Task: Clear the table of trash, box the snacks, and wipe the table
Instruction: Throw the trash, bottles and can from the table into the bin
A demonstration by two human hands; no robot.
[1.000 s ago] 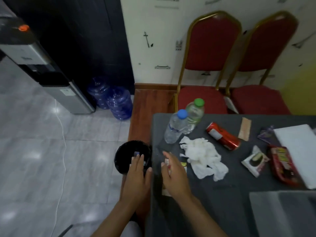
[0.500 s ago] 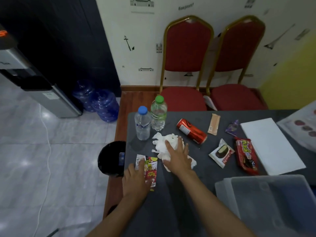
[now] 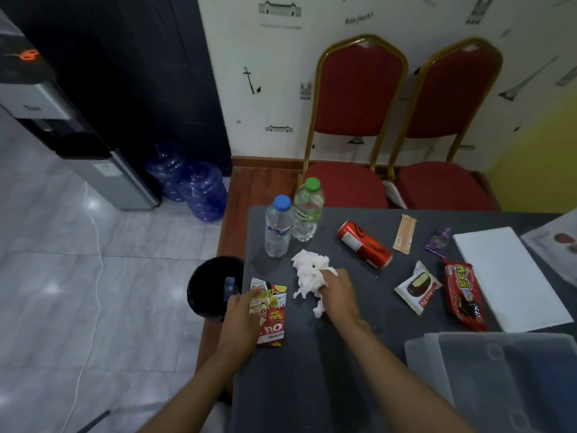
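White crumpled tissue [image 3: 309, 273] at frame centre is bunched in the right hand [image 3: 338, 292], fingers curled round it. The left hand [image 3: 242, 310] curls onto the left edge of the red wrapper [image 3: 271, 317], likely a pinch; both lie on the dark counter [image 3: 312, 385]. Looks like the trash-clearing step, so next lift both and drop them into the black bin [image 3: 212, 285] left of centre, past the counter edge.
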